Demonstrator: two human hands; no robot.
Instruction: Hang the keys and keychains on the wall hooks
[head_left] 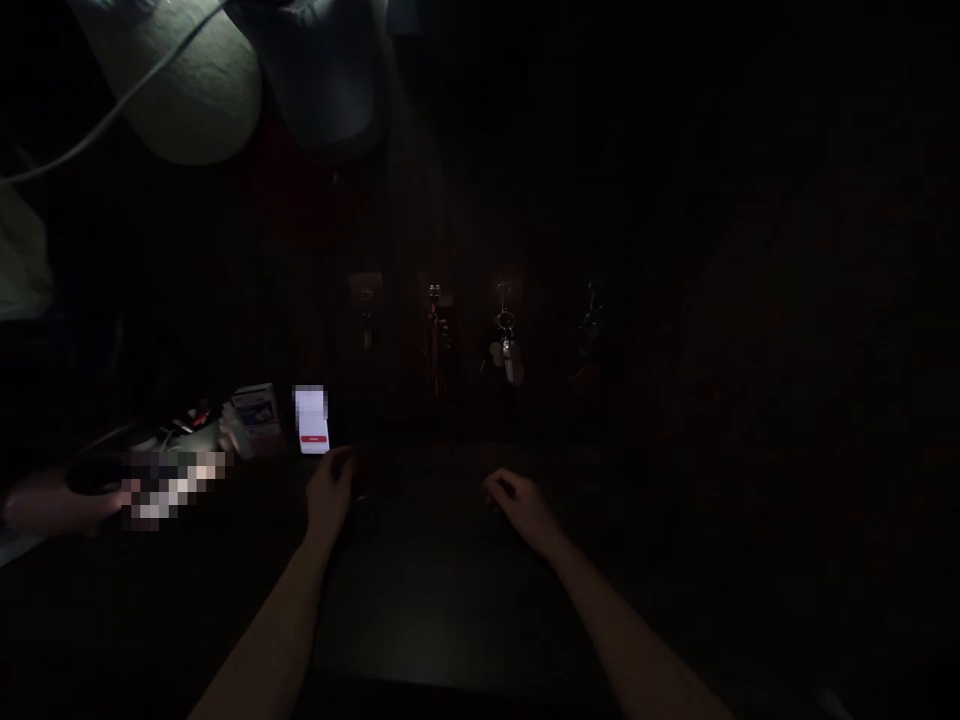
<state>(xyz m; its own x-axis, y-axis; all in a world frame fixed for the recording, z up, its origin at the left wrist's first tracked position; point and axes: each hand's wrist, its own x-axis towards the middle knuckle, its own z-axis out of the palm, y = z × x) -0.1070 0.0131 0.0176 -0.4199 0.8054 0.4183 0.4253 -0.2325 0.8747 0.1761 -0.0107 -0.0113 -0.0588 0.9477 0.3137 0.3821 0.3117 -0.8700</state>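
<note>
The scene is very dark. My left hand point(328, 492) is over the dark table point(427, 620), fingers curled in, just below a lit phone point(313, 425) that stands upright. A small glint shows beside its fingers; whether it holds anything is too dark to tell. To the right, my right hand point(523, 507) is also curled, thumb and fingers drawn together, and what may be in it is hidden. A gap of bare table lies between the hands.
Several bunches of keys point(507, 350) hang from hooks at the back. Caps point(187, 90) hang at upper left, crossed by a pale cable point(112, 115). A small box point(259, 415) and a rounded pinkish object point(67, 508) are at left, beside clutter.
</note>
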